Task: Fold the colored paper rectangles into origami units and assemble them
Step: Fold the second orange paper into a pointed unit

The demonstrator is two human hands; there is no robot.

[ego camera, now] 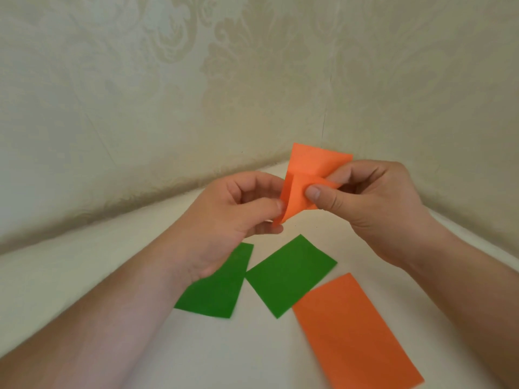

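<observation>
Both hands pinch folded orange paper (306, 181) midair: left hand (236, 217) fingers at lower edge, right hand (373, 203) thumb on flap. 2 green rectangles (289, 273) on surface (252, 346) below.

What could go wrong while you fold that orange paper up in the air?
The orange paper is pinched by the left hand and right hand above the table, with nothing firm under it, so the fold may come out crooked. It could also slip from the fingers. The left forearm hangs over one green paper and might brush it out of place.
</observation>
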